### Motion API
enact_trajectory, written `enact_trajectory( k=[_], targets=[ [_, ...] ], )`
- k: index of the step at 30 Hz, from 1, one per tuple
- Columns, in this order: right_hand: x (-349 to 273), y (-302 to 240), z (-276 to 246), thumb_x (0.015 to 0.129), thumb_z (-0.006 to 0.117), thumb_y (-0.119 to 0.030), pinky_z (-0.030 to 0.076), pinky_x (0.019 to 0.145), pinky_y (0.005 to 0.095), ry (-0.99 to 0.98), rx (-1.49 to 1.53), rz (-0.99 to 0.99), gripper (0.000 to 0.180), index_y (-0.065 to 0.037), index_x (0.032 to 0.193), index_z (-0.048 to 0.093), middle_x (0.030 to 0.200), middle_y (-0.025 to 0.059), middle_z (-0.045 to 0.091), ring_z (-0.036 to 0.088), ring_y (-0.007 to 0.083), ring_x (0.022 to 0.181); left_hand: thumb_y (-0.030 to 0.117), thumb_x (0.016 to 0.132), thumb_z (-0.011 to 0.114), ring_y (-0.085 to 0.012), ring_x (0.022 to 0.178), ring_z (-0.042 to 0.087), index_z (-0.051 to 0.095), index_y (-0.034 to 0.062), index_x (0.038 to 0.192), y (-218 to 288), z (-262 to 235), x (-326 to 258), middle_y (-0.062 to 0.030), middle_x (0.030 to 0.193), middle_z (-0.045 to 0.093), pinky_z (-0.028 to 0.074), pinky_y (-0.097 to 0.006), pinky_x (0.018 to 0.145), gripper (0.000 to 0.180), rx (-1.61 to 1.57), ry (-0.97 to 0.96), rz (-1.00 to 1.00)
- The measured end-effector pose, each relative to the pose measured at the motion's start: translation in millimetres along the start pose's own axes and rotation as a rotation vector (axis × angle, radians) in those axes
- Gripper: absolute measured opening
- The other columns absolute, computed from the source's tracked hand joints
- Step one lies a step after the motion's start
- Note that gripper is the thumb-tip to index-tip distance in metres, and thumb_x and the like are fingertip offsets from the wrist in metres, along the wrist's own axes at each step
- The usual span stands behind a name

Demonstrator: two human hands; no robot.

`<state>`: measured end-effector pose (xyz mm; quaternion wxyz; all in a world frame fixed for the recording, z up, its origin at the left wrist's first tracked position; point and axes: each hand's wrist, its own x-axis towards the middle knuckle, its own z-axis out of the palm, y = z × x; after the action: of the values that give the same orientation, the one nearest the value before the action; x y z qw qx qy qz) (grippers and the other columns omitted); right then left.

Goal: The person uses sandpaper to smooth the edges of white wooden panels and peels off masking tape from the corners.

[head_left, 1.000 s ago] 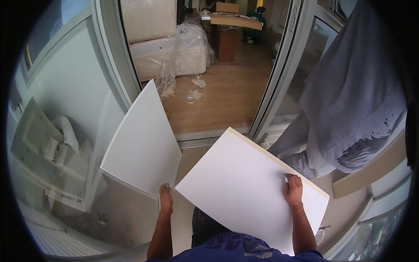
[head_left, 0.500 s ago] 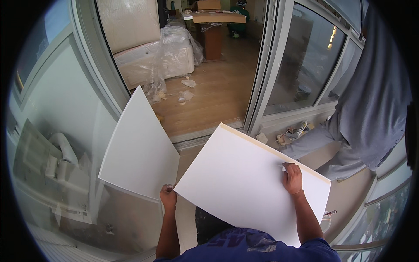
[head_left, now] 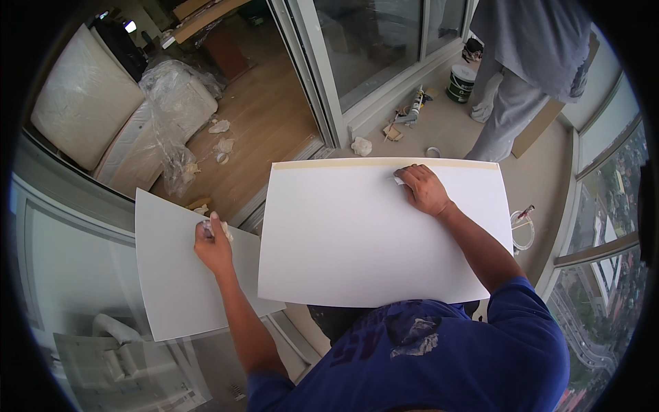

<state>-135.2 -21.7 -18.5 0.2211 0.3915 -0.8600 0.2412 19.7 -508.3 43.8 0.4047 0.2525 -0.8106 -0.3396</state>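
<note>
A large white panel (head_left: 371, 240) lies across in front of me, with a beige strip (head_left: 322, 164) along its far edge. My right hand (head_left: 424, 191) rests on the panel just below that strip. Its fingers are closed on a small greyish-white piece (head_left: 399, 180), too small to name. To the left, my left hand (head_left: 214, 246) is raised in front of a second white panel (head_left: 168, 275). Its fingers are closed around a small whitish, partly clear thing whose kind I cannot make out.
A person in grey clothes (head_left: 528, 69) stands at the far right beside a dark bucket (head_left: 460, 84). A sealant gun (head_left: 417, 106) and a white crumpled lump (head_left: 361, 145) lie on the floor. Beyond the door frame (head_left: 309, 69) is a plastic-wrapped mattress (head_left: 123, 144). Windows (head_left: 597, 261) line the right.
My view has turned to the right, and the large panel now lies more level. My left hand has left the panel's corner and risen. My right hand still touches the panel near its far edge.
</note>
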Motion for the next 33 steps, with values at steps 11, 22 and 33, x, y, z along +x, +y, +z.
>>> enact_trajectory(
  k=[11,22,33],
  targets=[
    [-2,-1,1,0.079,0.065,0.005,0.054,0.091,0.0454,0.022,-0.004,0.027,0.034,0.0,0.113,0.067,0.104,0.0169,0.071,0.068,0.0367,0.096,0.013,0.099,0.071,-0.0329,0.123,0.069,0.069,0.005,0.137,173,113,27,-0.0176,0.14,0.067,0.055,-0.037,0.1,0.039,-0.13,-0.403,0.404],
    [1,1,6,0.08,0.061,0.008,0.054,0.094,0.0468,0.059,-0.04,0.03,0.046,-0.001,0.125,0.068,0.107,0.0182,0.071,0.067,0.0397,0.1,0.026,0.103,0.067,-0.036,0.12,0.07,0.07,-0.0013,0.132,-20,2,-60,-0.0252,0.13,0.071,0.053,-0.041,0.103,0.04,0.366,-0.519,-0.082],
    [121,-144,116,0.082,0.067,0.01,0.055,0.1,0.0415,-0.017,0.392,-0.207,0.037,-0.006,0.114,0.078,0.112,0.011,0.078,0.072,0.03,0.107,0.022,0.106,0.069,-0.0143,0.105,0.066,0.071,-0.0027,0.132,-23,-32,-197,-0.0088,0.116,0.075,0.051,-0.031,0.097,0.035,-0.527,-0.051,-0.613]
  ],
)
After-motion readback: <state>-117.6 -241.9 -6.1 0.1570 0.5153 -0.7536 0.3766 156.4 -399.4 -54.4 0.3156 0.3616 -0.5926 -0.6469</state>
